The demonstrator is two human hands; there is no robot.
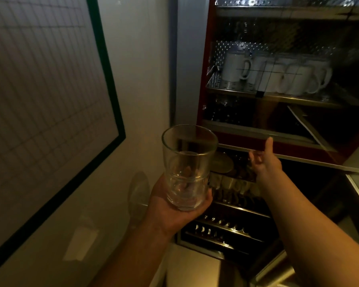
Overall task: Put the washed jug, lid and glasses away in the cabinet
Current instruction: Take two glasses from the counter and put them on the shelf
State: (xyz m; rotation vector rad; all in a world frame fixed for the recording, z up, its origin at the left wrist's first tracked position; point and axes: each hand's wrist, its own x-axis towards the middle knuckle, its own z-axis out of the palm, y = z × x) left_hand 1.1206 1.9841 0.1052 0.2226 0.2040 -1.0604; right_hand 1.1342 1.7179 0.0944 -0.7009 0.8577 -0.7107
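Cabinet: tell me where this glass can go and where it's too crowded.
The mug shelf is crowded with white mugs. The shelf below them looks dark and mostly bare to the right, behind the glass door. The right hand is at that door's lower edge; the left hand holds the glass.

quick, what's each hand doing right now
Left hand: closed around stacked glasses.
Right hand: open, holding nothing, reaching to the cabinet door.

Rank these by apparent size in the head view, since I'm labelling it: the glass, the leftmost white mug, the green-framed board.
1. Board, by far the largest.
2. Glass, though it is nearest the camera, so it looks bigger.
3. Mug, farther back on the cabinet shelf.
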